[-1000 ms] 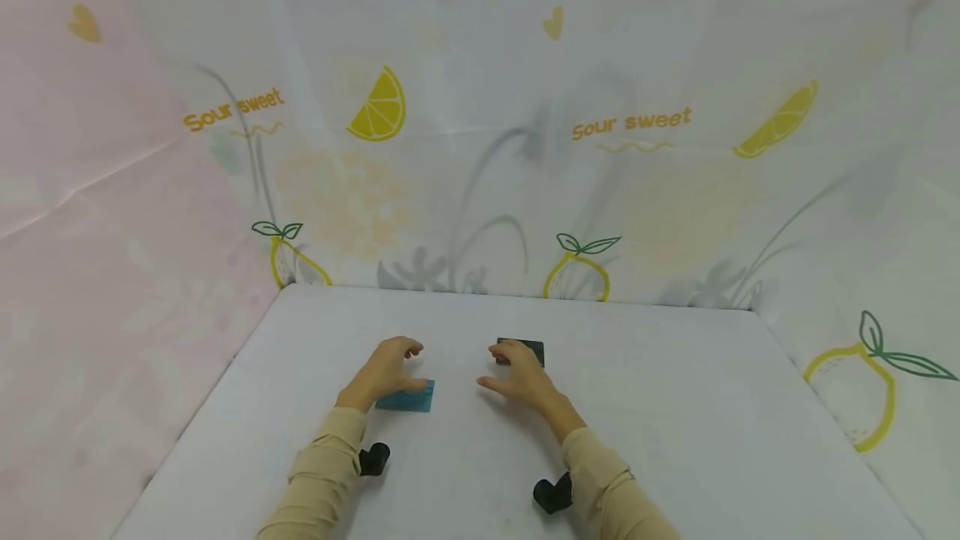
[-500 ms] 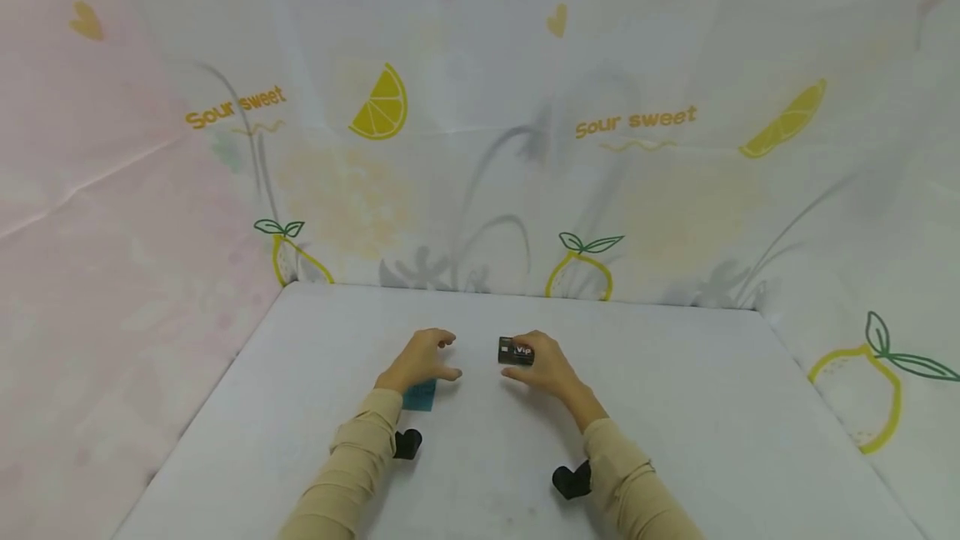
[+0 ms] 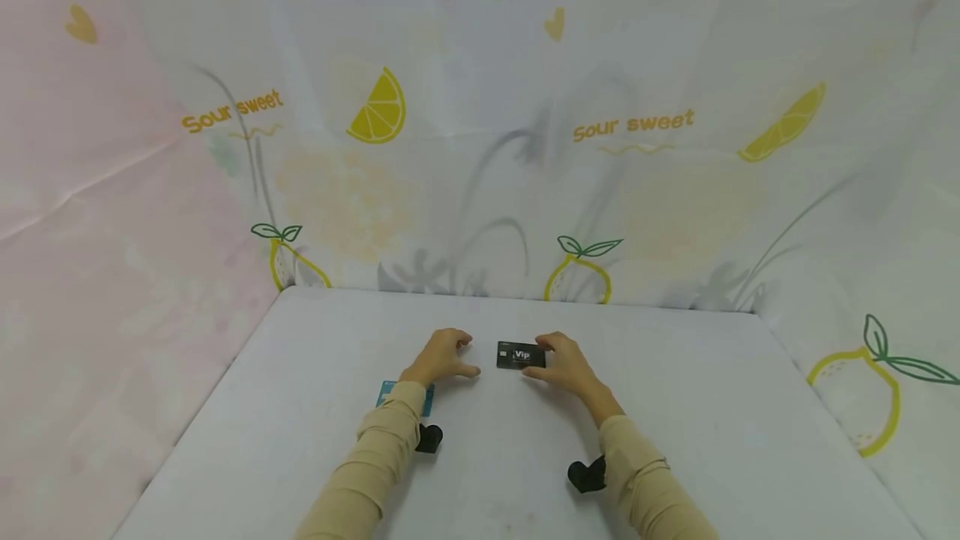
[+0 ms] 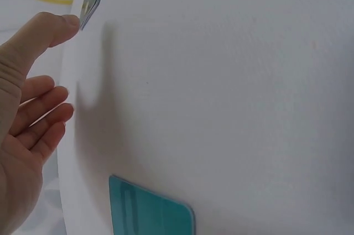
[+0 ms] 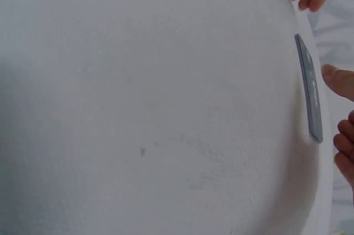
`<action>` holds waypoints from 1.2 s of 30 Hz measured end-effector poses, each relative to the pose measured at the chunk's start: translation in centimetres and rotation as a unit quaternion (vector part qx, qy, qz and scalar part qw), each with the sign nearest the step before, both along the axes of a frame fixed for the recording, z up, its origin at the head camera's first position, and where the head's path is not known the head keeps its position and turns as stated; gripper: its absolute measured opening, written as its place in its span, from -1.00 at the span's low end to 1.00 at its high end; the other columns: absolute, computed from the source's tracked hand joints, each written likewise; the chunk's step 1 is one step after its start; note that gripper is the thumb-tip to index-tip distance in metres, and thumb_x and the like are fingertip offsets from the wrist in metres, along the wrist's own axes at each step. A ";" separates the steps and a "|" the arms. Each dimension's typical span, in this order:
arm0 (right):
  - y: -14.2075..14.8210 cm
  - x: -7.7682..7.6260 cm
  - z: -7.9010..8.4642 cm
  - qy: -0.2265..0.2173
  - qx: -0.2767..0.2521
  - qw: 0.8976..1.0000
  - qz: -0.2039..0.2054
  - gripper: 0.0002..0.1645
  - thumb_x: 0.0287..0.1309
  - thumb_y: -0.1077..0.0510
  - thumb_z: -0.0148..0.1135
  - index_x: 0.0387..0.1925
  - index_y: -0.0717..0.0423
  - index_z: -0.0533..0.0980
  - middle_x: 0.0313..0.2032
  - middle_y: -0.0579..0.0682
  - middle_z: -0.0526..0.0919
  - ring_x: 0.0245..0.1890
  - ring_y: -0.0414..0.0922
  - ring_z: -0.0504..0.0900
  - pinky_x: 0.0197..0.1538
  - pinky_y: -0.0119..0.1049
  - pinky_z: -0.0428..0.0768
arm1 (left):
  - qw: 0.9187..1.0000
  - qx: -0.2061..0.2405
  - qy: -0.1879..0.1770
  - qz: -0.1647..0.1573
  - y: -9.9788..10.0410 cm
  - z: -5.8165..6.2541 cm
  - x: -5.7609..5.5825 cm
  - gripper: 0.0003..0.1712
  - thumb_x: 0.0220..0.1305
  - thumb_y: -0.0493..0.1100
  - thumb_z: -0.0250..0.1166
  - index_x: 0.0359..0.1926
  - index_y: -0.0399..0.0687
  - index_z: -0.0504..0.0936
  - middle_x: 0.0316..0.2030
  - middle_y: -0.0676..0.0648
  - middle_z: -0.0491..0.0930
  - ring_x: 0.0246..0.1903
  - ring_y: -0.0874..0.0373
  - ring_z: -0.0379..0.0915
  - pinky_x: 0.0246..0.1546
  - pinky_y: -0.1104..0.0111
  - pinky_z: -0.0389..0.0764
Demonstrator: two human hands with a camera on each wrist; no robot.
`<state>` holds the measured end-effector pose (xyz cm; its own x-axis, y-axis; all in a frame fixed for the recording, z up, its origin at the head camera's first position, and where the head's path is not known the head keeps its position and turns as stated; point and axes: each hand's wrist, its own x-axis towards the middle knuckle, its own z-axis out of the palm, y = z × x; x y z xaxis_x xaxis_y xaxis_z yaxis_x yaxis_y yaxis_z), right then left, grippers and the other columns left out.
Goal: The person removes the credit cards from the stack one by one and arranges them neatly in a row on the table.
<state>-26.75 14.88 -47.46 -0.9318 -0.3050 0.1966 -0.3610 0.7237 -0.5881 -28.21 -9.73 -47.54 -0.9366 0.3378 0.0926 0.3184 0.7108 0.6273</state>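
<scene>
vip card, the black one, is lying flat on the white table, between the two hands but way closer to the right one. right hand has its thumb and fingers spread apart around the right end of that card. from the head view the thumb tip overlaps the near right corner, but the right wrist view shows a gap between thumb and card. can't tell if any fingertip is actually touching it.

left hand is off to the card's left with a clear gap, thumb held well away from the loosely bent fingers, opening turned toward the card. teal card lies flat too, partly hidden behind the left wrist and the beige left sleeve. right sleeve is the same beige. each one has a dark chunky bit poking out on its inner side, left piece and right piece.

behind it all there's a pale backdrop with lemons and "sour sweet" in orange, going pinkish on the left.
</scene>
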 end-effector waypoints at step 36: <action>1.0 -2.6 -0.1 -0.075 0.051 0.996 0.018 -0.29 -0.30 0.13 0.57 -0.05 0.38 0.52 -0.13 0.18 0.58 -0.14 0.08 0.52 0.02 -0.05 0.47 | 0.990 -0.121 -0.072 -0.017 5.4 1.1 -2.8 -0.24 -0.27 -0.12 0.60 0.04 -0.24 0.55 -0.01 -0.19 0.51 0.04 -0.05 0.38 0.12 0.18 0.39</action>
<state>-29.40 15.84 -47.55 -0.9363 -0.3504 0.0224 -0.3018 0.7706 -0.5613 -30.99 -4.35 -46.39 -0.9223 0.3648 -0.1276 0.2643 0.8362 0.4805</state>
